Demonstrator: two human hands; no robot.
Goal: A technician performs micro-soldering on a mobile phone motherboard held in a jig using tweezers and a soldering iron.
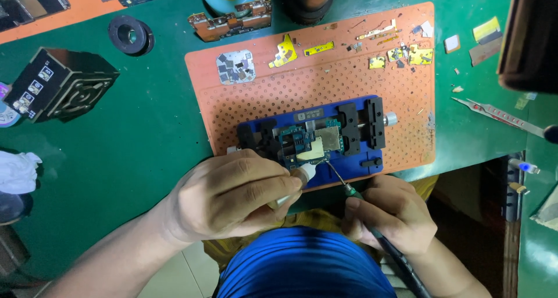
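Two bare hands are seen working low in the head view, over a blue metal clamping fixture with black sliding jaws (360, 153) that lies on an orange perforated rubber work mat (325, 83). Clamped in the fixture is a small green-blue circuit board with a pale metal shield (308, 141), held near the fixture's middle. The left hand (232, 196) is curled closed around a thin white-tipped tool (303, 171), whose tip is brought to the board's lower edge. The right hand (386, 214) is closed in a pen grip on a slim green-and-black soldering iron (349, 190), and its fine metal tip is set against the board just beside the white tip. Along the mat's far edge, small yellow flex parts and metal scraps (401, 54) are scattered, and a square grey chip-covered plate (235, 67) is laid to the left of them. On the green table surface (145, 129), a black cube-shaped block (64, 86) and a black ring (131, 35) are found well to the left, while silver tweezers (494, 110) are laid to the right of the mat.
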